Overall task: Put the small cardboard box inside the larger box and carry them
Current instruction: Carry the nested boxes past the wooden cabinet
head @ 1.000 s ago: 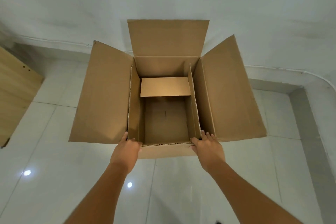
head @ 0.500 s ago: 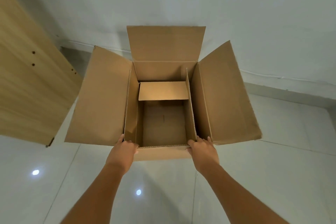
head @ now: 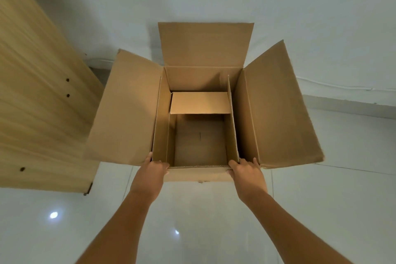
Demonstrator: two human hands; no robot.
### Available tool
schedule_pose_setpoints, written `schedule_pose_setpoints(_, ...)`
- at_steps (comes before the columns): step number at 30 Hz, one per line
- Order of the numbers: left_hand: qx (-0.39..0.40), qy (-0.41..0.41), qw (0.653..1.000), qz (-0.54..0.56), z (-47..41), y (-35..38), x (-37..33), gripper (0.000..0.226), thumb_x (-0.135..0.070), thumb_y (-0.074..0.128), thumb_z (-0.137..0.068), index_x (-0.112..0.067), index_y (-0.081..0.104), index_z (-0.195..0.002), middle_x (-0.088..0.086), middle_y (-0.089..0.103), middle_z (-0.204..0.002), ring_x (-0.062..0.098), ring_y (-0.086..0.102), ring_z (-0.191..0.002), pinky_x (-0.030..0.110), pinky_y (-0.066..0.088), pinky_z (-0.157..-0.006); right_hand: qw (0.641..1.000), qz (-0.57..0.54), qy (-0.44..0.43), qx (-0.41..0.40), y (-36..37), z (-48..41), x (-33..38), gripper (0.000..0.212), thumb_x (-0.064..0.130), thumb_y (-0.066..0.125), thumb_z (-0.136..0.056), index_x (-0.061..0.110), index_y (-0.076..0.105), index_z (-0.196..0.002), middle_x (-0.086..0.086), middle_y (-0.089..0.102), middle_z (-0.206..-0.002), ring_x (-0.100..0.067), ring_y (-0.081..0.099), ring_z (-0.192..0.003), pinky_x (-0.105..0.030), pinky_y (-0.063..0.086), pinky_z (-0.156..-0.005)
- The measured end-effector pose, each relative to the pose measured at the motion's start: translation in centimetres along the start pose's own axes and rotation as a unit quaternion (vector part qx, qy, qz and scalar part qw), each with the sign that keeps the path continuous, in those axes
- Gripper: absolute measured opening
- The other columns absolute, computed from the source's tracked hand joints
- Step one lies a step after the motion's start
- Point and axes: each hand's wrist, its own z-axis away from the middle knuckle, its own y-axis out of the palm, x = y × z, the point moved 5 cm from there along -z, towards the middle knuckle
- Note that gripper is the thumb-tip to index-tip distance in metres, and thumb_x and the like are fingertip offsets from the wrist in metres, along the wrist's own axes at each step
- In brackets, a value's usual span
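Large open brown corrugated-cardboard box (head: 126,109), smaller open cardboard box (head: 200,103) nested inside: light, stiff, crushable; left hand (head: 153,172) and right hand (head: 248,172) curled over near corners, best supported underneath.

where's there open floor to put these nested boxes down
The glossy white tiled floor lies bare right of and below the large open cardboard box. The left is crowded by the light wooden panel. Both hands, left hand and right hand, grip the box's near edge.
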Motion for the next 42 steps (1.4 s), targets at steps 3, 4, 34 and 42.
schedule_pose_setpoints(3,0.030,0.007,1.000,0.000,-0.8,-0.5,1.9,0.026,-0.006,0.039,-0.098,-0.015,0.062,-0.108,0.006,0.069,-0.107,0.024,0.047,-0.130,0.028,0.020,-0.118,1.000,0.003,0.015,-0.003,-0.2,-0.6,1.9,0.021,0.024,0.044,-0.098,0.021,0.049,-0.118,-0.007,0.060,-0.116,-0.027,0.056,-0.111,-0.042,0.017,-0.119)
schedule_pose_setpoints(4,0.036,0.007,0.999,0.002,-1.1,-0.7,2.4,0.026,-0.006,0.038,-0.098,-0.014,0.062,-0.106,0.007,0.068,-0.108,0.025,0.043,-0.133,0.030,0.026,-0.116,1.000,0.001,0.019,-0.002,-0.3,-0.7,2.5,0.021,0.026,0.040,-0.099,0.020,0.050,-0.117,-0.008,0.060,-0.115,-0.027,0.056,-0.110,-0.042,0.017,-0.119)
schedule_pose_setpoints(34,0.026,0.051,0.998,0.032,-2.4,-4.7,20.0,0.021,-0.020,0.045,-0.099,-0.015,0.065,-0.098,0.008,0.072,-0.092,0.018,0.023,-0.145,0.027,0.045,-0.097,0.999,-0.028,0.035,-0.016,0.8,-3.7,19.6,0.023,0.019,0.044,-0.098,0.020,0.052,-0.119,-0.007,0.060,-0.120,-0.028,0.054,-0.113,-0.045,0.010,-0.121)
schedule_pose_setpoints(42,0.033,0.026,0.999,0.035,-4.1,-6.7,24.2,0.023,-0.020,0.044,-0.100,-0.013,0.065,-0.104,0.010,0.072,-0.093,0.018,0.022,-0.146,0.028,0.041,-0.105,0.999,-0.026,0.026,-0.027,0.8,-5.7,24.3,0.024,0.024,0.039,-0.100,0.020,0.051,-0.120,-0.006,0.061,-0.115,-0.027,0.055,-0.109,-0.046,0.009,-0.121)
